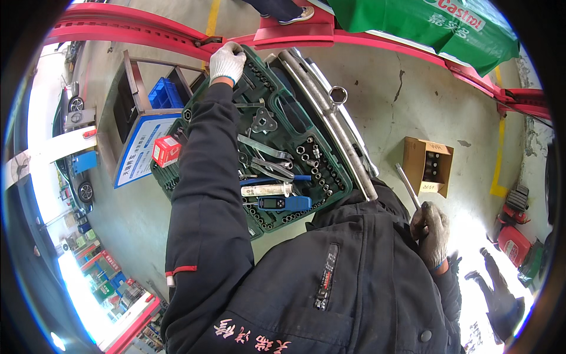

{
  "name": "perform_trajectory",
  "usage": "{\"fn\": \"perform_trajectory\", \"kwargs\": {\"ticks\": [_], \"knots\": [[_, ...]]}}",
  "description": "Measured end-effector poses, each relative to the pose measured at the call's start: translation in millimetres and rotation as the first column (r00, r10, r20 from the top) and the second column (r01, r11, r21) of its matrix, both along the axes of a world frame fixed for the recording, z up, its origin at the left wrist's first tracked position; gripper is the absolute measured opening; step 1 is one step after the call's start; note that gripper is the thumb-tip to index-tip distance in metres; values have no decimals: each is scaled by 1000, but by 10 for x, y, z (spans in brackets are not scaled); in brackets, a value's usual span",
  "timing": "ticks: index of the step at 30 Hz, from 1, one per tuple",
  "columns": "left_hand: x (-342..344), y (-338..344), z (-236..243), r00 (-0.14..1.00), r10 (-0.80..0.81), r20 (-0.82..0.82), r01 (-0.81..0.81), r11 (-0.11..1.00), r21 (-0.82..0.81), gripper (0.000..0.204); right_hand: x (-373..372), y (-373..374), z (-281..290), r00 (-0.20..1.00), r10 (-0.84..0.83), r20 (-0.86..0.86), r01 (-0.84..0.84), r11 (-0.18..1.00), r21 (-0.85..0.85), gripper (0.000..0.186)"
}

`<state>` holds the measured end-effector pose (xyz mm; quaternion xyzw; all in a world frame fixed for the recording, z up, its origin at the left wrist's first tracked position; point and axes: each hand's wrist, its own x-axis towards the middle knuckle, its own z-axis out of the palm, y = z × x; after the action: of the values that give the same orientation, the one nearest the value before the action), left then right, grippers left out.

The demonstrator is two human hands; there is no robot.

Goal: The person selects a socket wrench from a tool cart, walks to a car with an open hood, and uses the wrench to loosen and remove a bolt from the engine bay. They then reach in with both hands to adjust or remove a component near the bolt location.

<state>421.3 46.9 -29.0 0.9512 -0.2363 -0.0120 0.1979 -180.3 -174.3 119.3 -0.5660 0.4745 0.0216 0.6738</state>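
Note:
My left hand [227, 62], in a white knit glove, has its fingers curled over the far corner of a green tool case [289, 115] full of sockets, ratchets and pliers. A small red box [166, 151] and a blue handheld device [284, 203] lie in the case. Beside the case, a long steel bar [313, 102] and a ring spanner head [337, 96] slant toward me. My right hand [429, 227], in a dirty grey glove, is closed on a slim silver tool [408, 183] to the right of the case.
A cardboard box [415, 165] of dark items sits on the right floor. Red lift arms [135, 22] cross the top, near a green cover [401, 20] and another person's shoe [295, 15]. A metal cart [135, 82] holds a blue bin [164, 94] at left. Another dark figure [495, 295] appears lower right.

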Motion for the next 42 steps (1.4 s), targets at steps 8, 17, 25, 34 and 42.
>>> {"fn": "perform_trajectory", "kwargs": {"ticks": [8, 17, 25, 34, 42], "knots": [[-95, 114, -33, 999, -19, 39, 23, 996, -91, 16, 1, 51, -19, 1000, 3, 20, -3, 999, 37, 49], [-129, 93, -94, 982, 26, 185, -34, 999, 40, 21, -142, 156, -49, 1000, -9, 22, 10, 1000, -24, 54], [15, 162, -26, 995, 89, -44, -90, 996, -16, 26, -231, 158, -52, 997, -65, 49, 65, 998, 2, 50], [-146, 35, 275, 1000, -23, -4, 23, 986, 164, 31, -146, 127, 4, 999, -34, 12, 34, 999, 9, 49], [-1521, 1249, 1505, 991, -125, -37, 121, 988, -99, 30, 77, 203, 13, 996, 42, 82, -42, 999, 5, 49]]}}
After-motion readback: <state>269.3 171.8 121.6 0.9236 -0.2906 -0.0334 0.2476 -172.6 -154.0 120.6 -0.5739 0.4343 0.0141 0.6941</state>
